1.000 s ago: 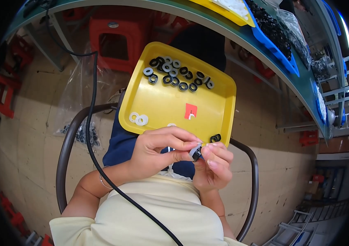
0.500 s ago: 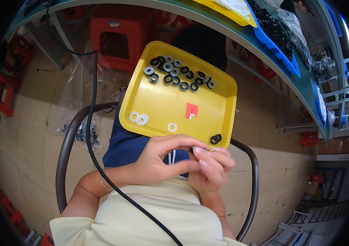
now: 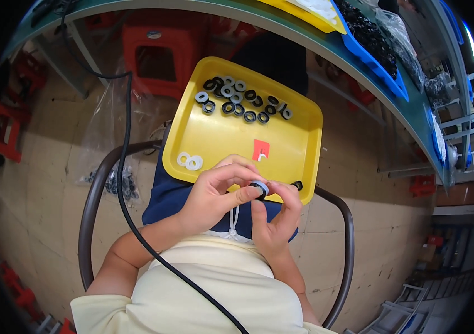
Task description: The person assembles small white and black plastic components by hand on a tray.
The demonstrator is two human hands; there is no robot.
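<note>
Over the near edge of the yellow tray (image 3: 298, 139), a black ring with a pale grey-blue face (image 3: 260, 188) is held between both hands. My left hand (image 3: 217, 192) pinches it with thumb and fingers. From the other side, my right hand (image 3: 276, 214) closes its fingertips on the same ring. Several black and grey rings (image 3: 228, 107) lie grouped in the far part of the tray. White washers (image 3: 194, 162) sit near its left front corner. A black ring (image 3: 297, 185) at the near right is partly covered by my right hand.
A red piece with a white bit (image 3: 261, 149) lies in the tray. A black cable (image 3: 128, 128) runs down the left and across my body. Beyond stands a green-topped table (image 3: 303, 28) with a blue bin (image 3: 379, 72) of black parts. A red stool (image 3: 164, 50) is under it.
Both hands have moved slightly up and left, and the ring between them now shows more clearly. The white washer near the tray's front edge is now hidden behind my left hand.
</note>
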